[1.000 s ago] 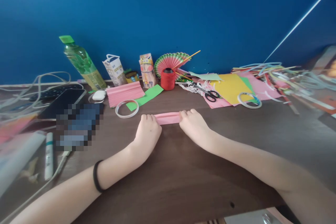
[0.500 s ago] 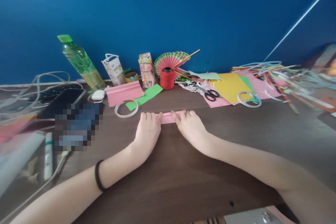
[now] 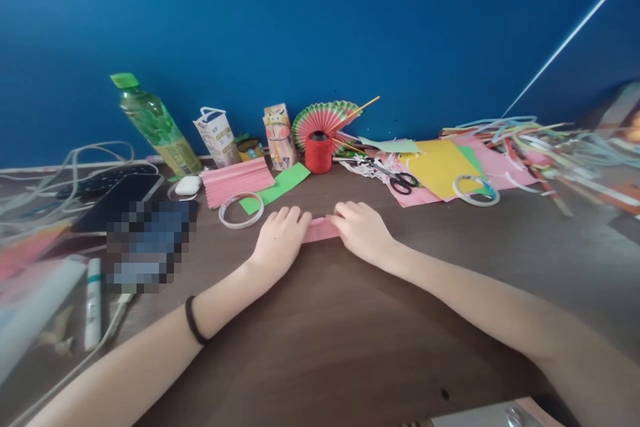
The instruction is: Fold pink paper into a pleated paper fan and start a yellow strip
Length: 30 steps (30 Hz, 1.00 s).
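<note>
A narrow strip of pink paper point(image 3: 321, 229) stretches between my two hands, just above or on the dark wooden table. My left hand point(image 3: 281, 240) pinches its left end, and my right hand point(image 3: 364, 230) pinches the other end. Fingers of both hands curl over the paper, so its ends are hidden. Beyond my left hand lie a roll of tape point(image 3: 241, 211), a pleated pink paper point(image 3: 237, 181) and a green paper strip point(image 3: 276, 188).
Along the blue wall stand a green bottle point(image 3: 157, 123), a carton point(image 3: 217, 137), a decorated box point(image 3: 280, 138), a red thread spool point(image 3: 319, 153) and a folded paper fan point(image 3: 320, 117). Scissors point(image 3: 401, 183), yellow paper point(image 3: 436, 168) and another tape roll point(image 3: 475, 191) lie right. Phones and cables crowd the left.
The fingers of both hands have drawn in and curled more over the pink paper. The strip now shows a flatter, slightly tilted face between them.
</note>
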Available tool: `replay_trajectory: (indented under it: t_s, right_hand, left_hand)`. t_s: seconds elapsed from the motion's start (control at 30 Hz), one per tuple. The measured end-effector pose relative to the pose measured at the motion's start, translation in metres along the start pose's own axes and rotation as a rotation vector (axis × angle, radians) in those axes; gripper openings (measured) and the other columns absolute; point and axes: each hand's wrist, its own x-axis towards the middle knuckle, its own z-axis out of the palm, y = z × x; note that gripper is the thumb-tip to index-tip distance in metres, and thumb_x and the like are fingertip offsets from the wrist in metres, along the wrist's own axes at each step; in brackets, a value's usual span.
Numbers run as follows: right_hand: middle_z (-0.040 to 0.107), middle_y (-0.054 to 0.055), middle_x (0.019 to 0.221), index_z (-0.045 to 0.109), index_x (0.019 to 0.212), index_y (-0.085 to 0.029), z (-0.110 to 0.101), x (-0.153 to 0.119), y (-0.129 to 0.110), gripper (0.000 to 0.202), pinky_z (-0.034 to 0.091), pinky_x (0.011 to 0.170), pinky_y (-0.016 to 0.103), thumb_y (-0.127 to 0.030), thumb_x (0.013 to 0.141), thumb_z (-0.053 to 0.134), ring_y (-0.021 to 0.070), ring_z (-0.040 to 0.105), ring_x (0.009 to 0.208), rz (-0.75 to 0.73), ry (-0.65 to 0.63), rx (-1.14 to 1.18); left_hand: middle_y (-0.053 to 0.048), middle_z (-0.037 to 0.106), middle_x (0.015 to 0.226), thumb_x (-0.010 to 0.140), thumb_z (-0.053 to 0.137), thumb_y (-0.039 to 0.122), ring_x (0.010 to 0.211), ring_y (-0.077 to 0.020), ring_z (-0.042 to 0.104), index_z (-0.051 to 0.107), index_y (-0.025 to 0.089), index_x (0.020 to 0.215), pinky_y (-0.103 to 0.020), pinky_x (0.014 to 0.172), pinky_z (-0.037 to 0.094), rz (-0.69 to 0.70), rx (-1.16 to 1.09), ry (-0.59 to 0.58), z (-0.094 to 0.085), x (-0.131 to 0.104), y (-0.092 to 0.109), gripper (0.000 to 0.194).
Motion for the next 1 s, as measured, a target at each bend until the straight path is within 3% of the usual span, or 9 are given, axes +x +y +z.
replay_trajectory:
  t_s: [0.2, 0.3, 0.43, 0.5, 0.63, 0.77, 0.83, 1.0]
  right_hand:
    - [0.059, 0.008, 0.099, 0.061, 0.113, -0.017, 0.014, 0.007, 0.020, 0.032, 0.038, 0.080, 0.032, -0.019, 0.092, 0.038, 0.0178, 0.051, 0.095, 0.061, 0.156, 0.419]
    - [0.059, 0.009, 0.108, 0.060, 0.113, -0.016, 0.015, 0.008, 0.022, 0.031, 0.039, 0.086, 0.033, -0.019, 0.091, 0.039, 0.0179, 0.052, 0.100, 0.115, 0.196, 0.564]
    - [0.064, 0.007, 0.098, 0.063, 0.105, -0.015, 0.012, 0.009, 0.023, 0.025, 0.042, 0.085, 0.031, -0.023, 0.090, 0.044, 0.0159, 0.057, 0.094, 0.184, 0.252, 0.715]
    - [0.063, 0.006, 0.093, 0.063, 0.101, -0.014, 0.011, 0.009, 0.023, 0.022, 0.044, 0.080, 0.028, -0.023, 0.089, 0.047, 0.0146, 0.058, 0.087, 0.201, 0.279, 0.725]
    - [0.059, 0.005, 0.084, 0.064, 0.097, -0.013, 0.010, 0.011, 0.023, 0.019, 0.045, 0.071, 0.025, -0.021, 0.088, 0.048, 0.0127, 0.058, 0.077, 0.202, 0.313, 0.673]
    - [0.060, 0.004, 0.084, 0.065, 0.089, -0.016, 0.011, 0.011, 0.024, 0.017, 0.045, 0.072, 0.026, -0.022, 0.088, 0.049, 0.0132, 0.057, 0.078, 0.161, 0.352, 0.681]
    - [0.060, 0.004, 0.085, 0.065, 0.089, -0.017, 0.011, 0.011, 0.025, 0.017, 0.045, 0.074, 0.027, -0.023, 0.088, 0.049, 0.0138, 0.057, 0.079, 0.132, 0.373, 0.668]
    - [0.060, 0.007, 0.088, 0.064, 0.099, -0.014, 0.011, 0.009, 0.032, 0.024, 0.045, 0.077, 0.027, -0.027, 0.091, 0.044, 0.0146, 0.056, 0.084, -0.060, 0.378, 0.510]
  left_hand:
    - [-0.007, 0.056, 0.092, 0.083, 0.042, 0.012, 0.085, -0.0189, 0.056, 0.057, 0.015, 0.092, -0.033, 0.079, 0.046, -0.110, -0.383, -0.049, -0.002, 0.006, -0.022, 0.018]
    - [-0.005, 0.054, 0.091, 0.081, 0.041, 0.010, 0.083, -0.0157, 0.056, 0.058, 0.015, 0.091, -0.032, 0.081, 0.046, -0.106, -0.539, 0.023, -0.002, 0.009, -0.033, 0.020]
    - [-0.007, 0.056, 0.093, 0.082, 0.042, 0.015, 0.089, -0.0170, 0.055, 0.058, 0.015, 0.085, -0.033, 0.082, 0.046, -0.115, -0.630, 0.105, -0.006, 0.012, -0.040, 0.016]
    - [-0.007, 0.059, 0.093, 0.083, 0.042, 0.018, 0.091, -0.0178, 0.055, 0.058, 0.016, 0.084, -0.035, 0.083, 0.046, -0.119, -0.653, 0.093, -0.009, 0.013, -0.041, 0.016]
    - [-0.005, 0.065, 0.093, 0.081, 0.046, 0.023, 0.087, -0.0172, 0.060, 0.057, 0.017, 0.097, -0.033, 0.080, 0.047, -0.178, -0.710, -0.052, -0.010, 0.015, -0.045, 0.021]
    - [-0.005, 0.066, 0.109, 0.083, 0.041, 0.033, 0.097, -0.0183, 0.060, 0.061, 0.018, 0.103, -0.030, 0.086, 0.045, -0.144, -0.721, -0.206, -0.012, 0.017, -0.056, 0.032]
    - [-0.003, 0.068, 0.106, 0.084, 0.040, 0.035, 0.095, -0.0179, 0.061, 0.064, 0.020, 0.101, -0.029, 0.085, 0.045, -0.128, -0.686, -0.249, -0.014, 0.017, -0.062, 0.033]
    - [-0.001, 0.071, 0.089, 0.081, 0.046, 0.031, 0.081, -0.0166, 0.062, 0.069, 0.022, 0.089, -0.027, 0.074, 0.046, -0.137, -0.601, -0.145, -0.015, 0.015, -0.070, 0.026]
